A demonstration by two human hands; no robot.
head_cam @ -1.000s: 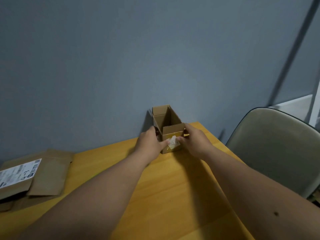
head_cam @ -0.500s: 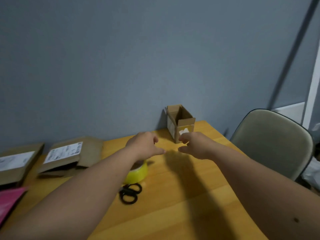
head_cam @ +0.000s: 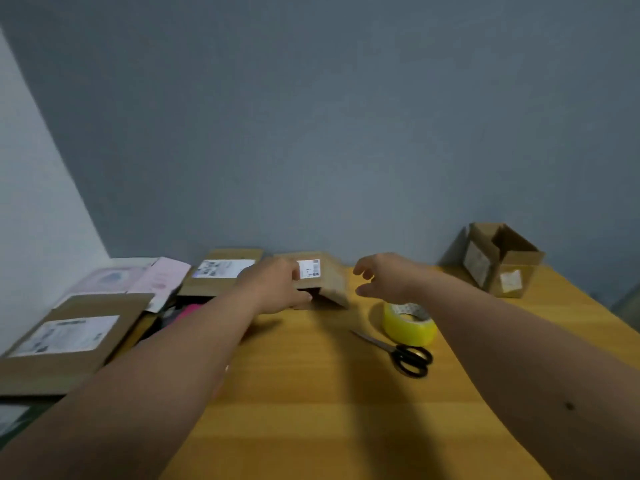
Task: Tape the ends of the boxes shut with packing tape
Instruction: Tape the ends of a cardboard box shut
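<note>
Fingers of the left hand point(head_cam: 277, 289) grip the near-left edge of the flat box point(head_cam: 325, 278) at frame centre, its long axis running toward the wall. The right hand point(head_cam: 381, 277), fingers loosely spread and holding nothing, hovers just right of it.

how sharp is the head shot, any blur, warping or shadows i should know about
Head view: soft overall, the label on the flat box under the left hand unreadable; the right hand slightly smeared; wide-angle warping bends the wall corner at left; dim, even light, no glare; arm shadows fall across the table; the tape roll and scissors stay recognisable.
</note>
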